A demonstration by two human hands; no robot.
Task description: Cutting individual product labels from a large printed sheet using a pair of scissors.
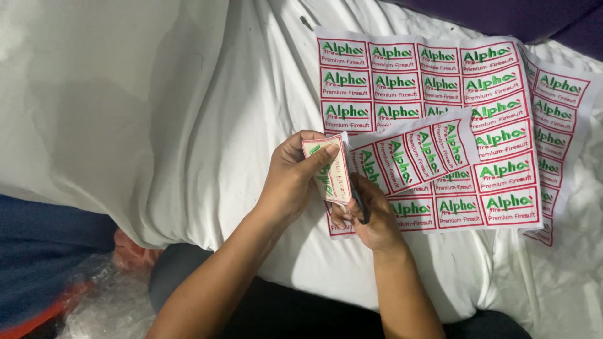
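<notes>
My left hand pinches one end of a white fabric strip of embroidered patches, each with a red border and green lettering. The end patch is bent up between thumb and fingers. Just below and right of it, my right hand grips dark scissors, whose blades sit at the line between the end patch and the following one. The strip lies over a large white sheet of the same patches set in rows.
A second patch sheet overlaps the big sheet at the right. Everything rests on rumpled white cloth. Dark blue fabric and clear plastic wrap lie at lower left, and dark cloth runs along the top right.
</notes>
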